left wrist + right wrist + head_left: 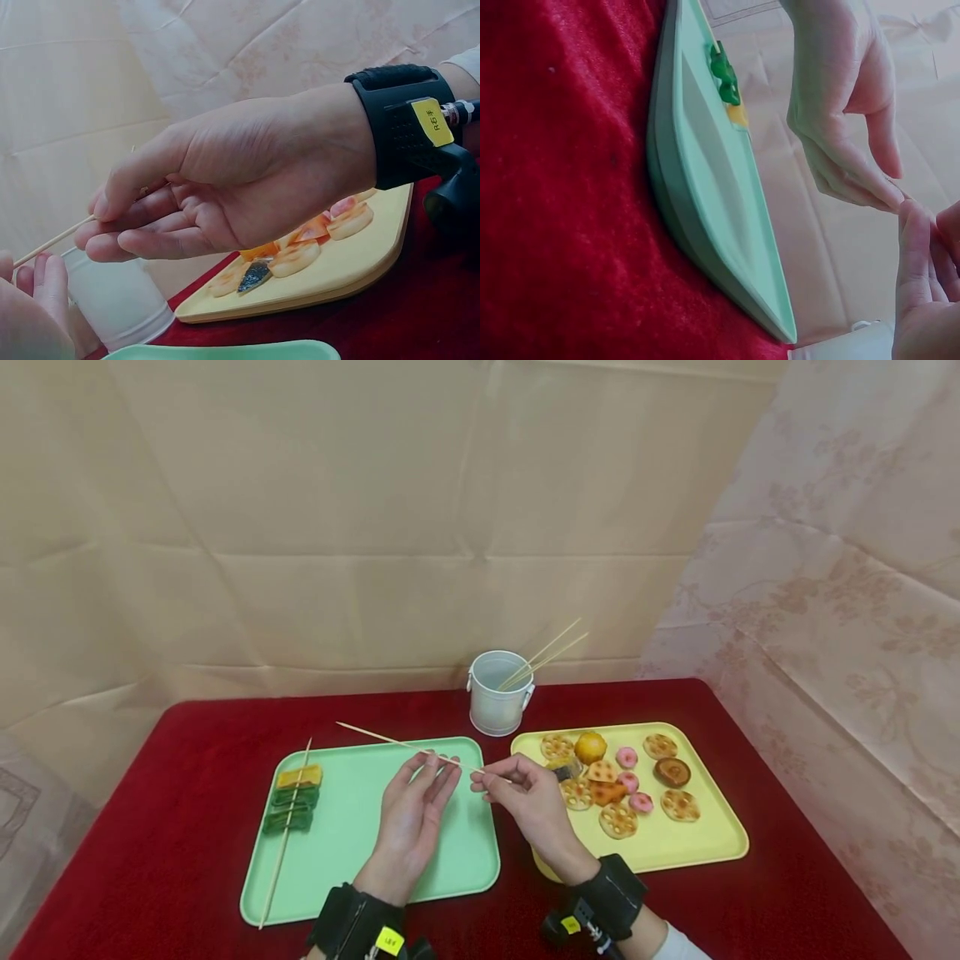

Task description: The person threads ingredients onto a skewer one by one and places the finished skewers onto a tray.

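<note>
Skewer [390, 740]: bare, one, in the person's two hands. I count one more skewer [279, 860], loaded with one yellow block [288, 777] and two green pieces [282, 821], and at least two sticks [555, 642] in the single bucket [493, 712]. Trays: two. On the yellow tray [701, 847] I log five round pale slices [680, 807], three pink rings [627, 757], one yellow ball [591, 747], one brown disc [672, 772], plus orange pieces [607, 792] and a dark piece [566, 768] that overlap.

Position: the bare skewer slants across both hands, its far end jutting out beyond the left hand [417, 806] over the green tray [352, 835]. The left hand pinches it between thumb and fingers; the right hand [536, 806] pinches near the other end, just beside the yellow tray. I read the hands as near each other, raised above the bench [172, 827].

Materials: skewers look like thin, straight pale wood. Trays are smooth, with rounded corners and raised rims. Bucket is pale grey, round, with side handles. Green pieces look folded and glossy; slices are holed and browned. Bench cover is red with a plush nap; the backdrop [300, 485] is creased beige cloth.
</note>
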Action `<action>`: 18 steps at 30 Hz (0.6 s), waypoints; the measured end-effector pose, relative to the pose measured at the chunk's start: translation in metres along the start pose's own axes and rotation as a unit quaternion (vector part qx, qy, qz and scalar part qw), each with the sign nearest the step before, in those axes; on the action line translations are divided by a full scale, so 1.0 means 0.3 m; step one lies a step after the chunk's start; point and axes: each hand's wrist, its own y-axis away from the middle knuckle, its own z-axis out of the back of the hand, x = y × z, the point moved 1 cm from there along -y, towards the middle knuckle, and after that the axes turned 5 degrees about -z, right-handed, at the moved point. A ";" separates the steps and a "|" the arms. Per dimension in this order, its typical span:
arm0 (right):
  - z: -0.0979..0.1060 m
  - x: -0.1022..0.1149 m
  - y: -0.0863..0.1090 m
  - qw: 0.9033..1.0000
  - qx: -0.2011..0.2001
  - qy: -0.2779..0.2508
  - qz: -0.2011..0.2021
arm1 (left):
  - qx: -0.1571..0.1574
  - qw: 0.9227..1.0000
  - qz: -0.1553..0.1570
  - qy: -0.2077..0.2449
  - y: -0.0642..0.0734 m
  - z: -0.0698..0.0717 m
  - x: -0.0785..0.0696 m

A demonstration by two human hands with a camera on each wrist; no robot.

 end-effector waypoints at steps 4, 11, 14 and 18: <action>0.008 0.011 0.000 1.000 0.013 0.027 -0.006 | -0.002 1.000 -0.008 -0.010 -0.003 -0.001 -0.006; 0.115 0.080 -0.026 0.987 -0.023 0.157 0.016 | -0.005 0.995 -0.033 -0.099 -0.010 0.029 -0.052; 0.191 0.104 -0.037 0.972 -0.047 0.228 0.044 | -0.009 0.990 -0.041 -0.138 -0.012 0.047 -0.075; 0.286 0.114 -0.041 0.941 -0.066 0.324 0.068 | -0.014 0.980 -0.050 -0.194 -0.014 0.071 -0.099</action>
